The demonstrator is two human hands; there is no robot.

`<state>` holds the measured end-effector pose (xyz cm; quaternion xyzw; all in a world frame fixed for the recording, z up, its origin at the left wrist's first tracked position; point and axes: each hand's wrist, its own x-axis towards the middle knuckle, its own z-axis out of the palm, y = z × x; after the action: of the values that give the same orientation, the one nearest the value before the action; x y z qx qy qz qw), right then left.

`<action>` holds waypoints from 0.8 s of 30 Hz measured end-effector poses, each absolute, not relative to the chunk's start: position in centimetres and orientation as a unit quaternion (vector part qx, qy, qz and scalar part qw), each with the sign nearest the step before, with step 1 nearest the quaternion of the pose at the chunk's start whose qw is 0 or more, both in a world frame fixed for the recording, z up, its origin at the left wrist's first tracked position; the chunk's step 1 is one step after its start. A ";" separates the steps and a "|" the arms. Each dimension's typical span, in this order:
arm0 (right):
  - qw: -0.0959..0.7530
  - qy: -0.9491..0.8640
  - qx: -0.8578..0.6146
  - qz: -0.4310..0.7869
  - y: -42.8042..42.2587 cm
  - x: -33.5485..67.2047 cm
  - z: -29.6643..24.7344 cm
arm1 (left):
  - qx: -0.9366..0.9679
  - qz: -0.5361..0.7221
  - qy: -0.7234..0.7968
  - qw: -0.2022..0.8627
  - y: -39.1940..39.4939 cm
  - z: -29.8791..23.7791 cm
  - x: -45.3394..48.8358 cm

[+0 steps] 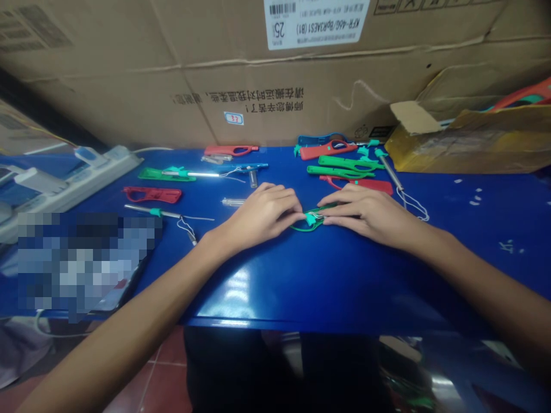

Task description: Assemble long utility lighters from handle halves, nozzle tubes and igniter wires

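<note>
Centre of frame: left hand (262, 215) and right hand (370, 215) meet fingertip to fingertip, both pinching a green plastic piece (306, 226) with a teal clip (310, 218), low on the blue tabletop (301, 281). Red and green pieces (344, 169) lie just beyond, upper centre. Cardboard box (193, 69) behind.
</note>
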<state>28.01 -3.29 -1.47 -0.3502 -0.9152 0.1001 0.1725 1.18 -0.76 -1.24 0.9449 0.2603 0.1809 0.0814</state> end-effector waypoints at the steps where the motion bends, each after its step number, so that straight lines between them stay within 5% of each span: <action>1: 0.173 -0.915 -0.349 0.102 -3.3 28.0 -1.5 | 0.945 0.178 0.261 0.086 -0.7 -1.3 1.2; 10: 0.174 -0.919 -0.342 0.087 -3.2 28.1 -1.6 | 0.946 0.164 0.271 0.072 -0.7 -1.3 1.3; 24: 0.138 -0.941 -0.309 -0.001 -4.0 29.1 -0.4 | 0.923 0.120 0.315 0.188 0.0 0.8 -0.7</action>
<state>29.07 -4.01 -0.38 -0.3086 -0.9412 -0.0009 0.1375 -0.74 -0.02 0.80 0.9225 0.3154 0.1196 0.1875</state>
